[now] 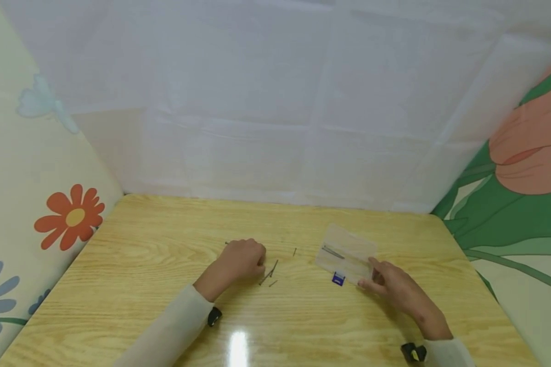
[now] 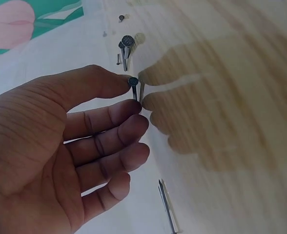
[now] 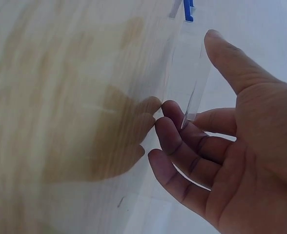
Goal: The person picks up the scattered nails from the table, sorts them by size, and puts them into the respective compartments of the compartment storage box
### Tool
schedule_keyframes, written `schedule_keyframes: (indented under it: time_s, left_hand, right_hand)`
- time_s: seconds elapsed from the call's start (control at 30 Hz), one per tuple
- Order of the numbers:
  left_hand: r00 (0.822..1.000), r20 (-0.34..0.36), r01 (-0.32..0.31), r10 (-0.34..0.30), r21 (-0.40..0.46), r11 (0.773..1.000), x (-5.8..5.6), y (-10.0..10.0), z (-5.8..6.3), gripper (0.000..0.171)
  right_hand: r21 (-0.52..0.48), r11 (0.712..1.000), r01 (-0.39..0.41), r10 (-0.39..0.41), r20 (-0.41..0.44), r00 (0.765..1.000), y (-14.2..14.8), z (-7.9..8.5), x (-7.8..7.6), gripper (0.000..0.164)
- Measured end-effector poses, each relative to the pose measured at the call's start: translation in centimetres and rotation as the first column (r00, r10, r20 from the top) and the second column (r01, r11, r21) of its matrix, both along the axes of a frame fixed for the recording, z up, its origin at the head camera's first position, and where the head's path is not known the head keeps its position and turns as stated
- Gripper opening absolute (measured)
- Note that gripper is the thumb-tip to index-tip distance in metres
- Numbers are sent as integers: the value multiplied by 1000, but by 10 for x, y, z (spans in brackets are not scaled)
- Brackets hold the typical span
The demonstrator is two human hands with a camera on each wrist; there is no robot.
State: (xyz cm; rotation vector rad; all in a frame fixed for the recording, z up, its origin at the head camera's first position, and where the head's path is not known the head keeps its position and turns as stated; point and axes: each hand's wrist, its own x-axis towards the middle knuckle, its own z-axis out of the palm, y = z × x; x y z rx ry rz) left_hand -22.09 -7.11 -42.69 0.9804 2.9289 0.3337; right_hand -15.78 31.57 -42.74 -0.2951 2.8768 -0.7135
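In the left wrist view my left hand [image 2: 70,141] has a dark nail [image 2: 134,87] between thumb and index fingertips, close over the table. Seen from the head, that hand [image 1: 241,260] is left of the middle, back of the hand up. My right hand [image 1: 397,288] is at the near right corner of a flat, clear plastic case [image 1: 360,252]. Its fingertips [image 3: 170,109] reach the lower edge of the case, and the thumb stands apart. Through the case a few long nails [image 1: 333,252] show, and a blue clasp [image 1: 338,278] is on its near side.
Several loose nails [image 1: 268,274] lie right of the left hand, with a small one [image 1: 295,252] farther back. Another nail [image 2: 167,207] lies on the other side of that hand. White sheeting [image 1: 257,102] hangs behind the wood-grain table [image 1: 165,219]; flowered panels [image 1: 75,216] flank it.
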Motion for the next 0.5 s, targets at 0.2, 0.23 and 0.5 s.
schedule_keyframes:
  time_s: [0.2, 0.23, 0.5]
  left_hand:
    - [1000, 0, -18, 18, 10, 1000, -1, -2, -2, 44]
    - [1000, -3, -19, 19, 13, 1000, -1, -3, -2, 44]
    - [1000, -14, -16, 17, 37, 999, 1, -4, -2, 48]
  right_hand:
    - [0, 1000, -1, 1, 0, 1000, 0, 0, 0, 85]
    - [2, 1000, -3, 3, 0, 1000, 0, 0, 0, 85]
    - [13, 1000, 5, -6, 19, 1000, 1, 0, -2, 85]
